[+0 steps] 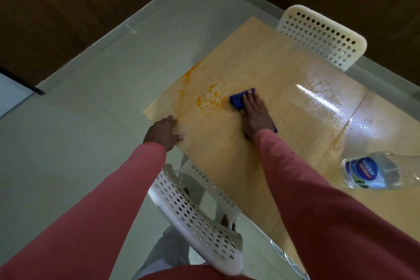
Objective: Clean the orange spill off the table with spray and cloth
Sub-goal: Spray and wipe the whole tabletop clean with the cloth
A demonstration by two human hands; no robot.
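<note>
A pale tiled floor (pixel 91 102) and dark wood-panelled walls frame a light wooden tabletop (pixel 227 157) that runs away from the person toward a corner of the room. Nearest the camera, a white perforated chair (pixel 195 218) is tucked under the near edge, between two pink sleeves. Off to the right, a clear bottle (pixel 377 173) with a blue label lies on the tabletop, well apart from the spill; whether it is the sprayer cannot be told from here, since its top runs out of view.

Further out, the left hand (pixel 163 132) rests on the tabletop's left edge, fingers loosely spread and holding nothing, apparently bracing. The right hand (pixel 255 113) lies flat, fingers extended and pressing down on a purple cloth (pixel 238 100), which sits just beside the orange spill (pixel 209 98). The spill is spattered toward the far-left corner, with a streak reaching the edge itself. To the right, a wet sheen (pixel 318 98) glares on the surface, and another white chair (pixel 322 36) stands beyond the far side.

The wiping looks under way with most of the orange left. Pushing the cloth leftward could drive liquid over the nearby edge onto the floor. A saturated cloth may only smear the stain wider. The wet surface could also let the pressing hand slip.
</note>
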